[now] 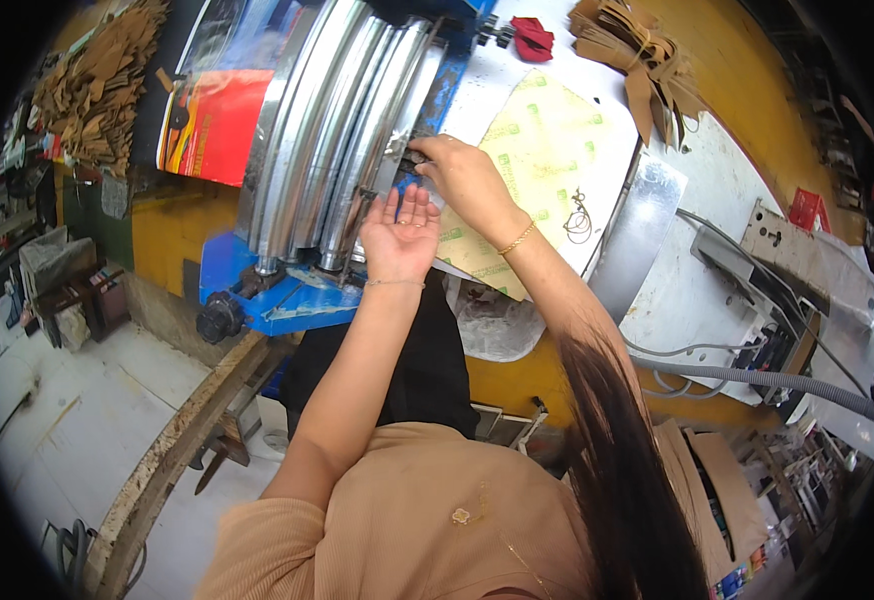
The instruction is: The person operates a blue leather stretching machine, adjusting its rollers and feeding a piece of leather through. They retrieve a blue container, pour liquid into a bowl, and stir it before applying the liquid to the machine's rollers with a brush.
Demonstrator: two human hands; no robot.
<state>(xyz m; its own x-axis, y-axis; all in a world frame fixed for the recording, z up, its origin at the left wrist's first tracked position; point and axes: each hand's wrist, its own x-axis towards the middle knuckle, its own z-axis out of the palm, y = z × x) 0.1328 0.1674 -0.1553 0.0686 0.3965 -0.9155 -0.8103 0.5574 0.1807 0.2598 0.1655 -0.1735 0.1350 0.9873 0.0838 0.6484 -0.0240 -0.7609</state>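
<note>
At ten o'clock, brown pieces (105, 85) lay heaped; whether done, I couldn't tell. The roller machine (342, 135) stood at eleven, nothing visibly fed through it, so work seemed paused or unfinished. Beside it my left hand (400, 240) lay palm up, fingers parted, empty; at twelve, my right hand (469, 185) curled by its edge, its hold unclear.

1. Rollers (342, 130): shiny silver, set in a bright blue frame (322, 315).
2. Worktop (472, 90): white.
3. Sheet (529, 160) by the worktop's near edge: pale yellow, repeating green print.
4. Cloth (533, 40) toward its far edge: deep red.
5. Packet (232, 115): red, yellow-striped at one side.
6. Bracelet (517, 238): gold.
7. Shirt (422, 480): tan, finely ribbed.
</note>
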